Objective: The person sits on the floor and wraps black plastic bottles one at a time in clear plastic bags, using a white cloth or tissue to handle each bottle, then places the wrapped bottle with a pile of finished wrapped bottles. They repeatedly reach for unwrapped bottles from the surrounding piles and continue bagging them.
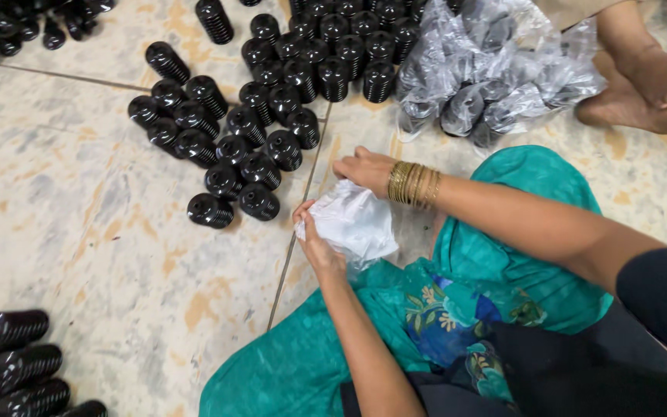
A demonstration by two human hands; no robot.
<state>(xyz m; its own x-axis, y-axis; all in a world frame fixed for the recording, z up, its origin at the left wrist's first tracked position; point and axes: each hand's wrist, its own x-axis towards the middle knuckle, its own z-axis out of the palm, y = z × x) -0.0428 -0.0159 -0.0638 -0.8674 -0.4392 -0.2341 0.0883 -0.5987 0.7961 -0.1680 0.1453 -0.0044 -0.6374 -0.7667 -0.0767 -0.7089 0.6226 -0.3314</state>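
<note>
I sit on a mottled stone floor with a teal cloth over my knees. My left hand grips the left edge of a bunch of thin clear plastic bags. My right hand, with gold bangles on the wrist, pinches the top of the same bunch. The bags are crumpled and whitish, held just above the floor in front of my knee. A few centimetres to the left lies a cluster of black ribbed rubber bellows, several standing on end.
More black bellows stand in rows at top centre, lie in a pile at top left and stack at bottom left. Bagged bellows heap at top right. Another person's bare feet rest beside them.
</note>
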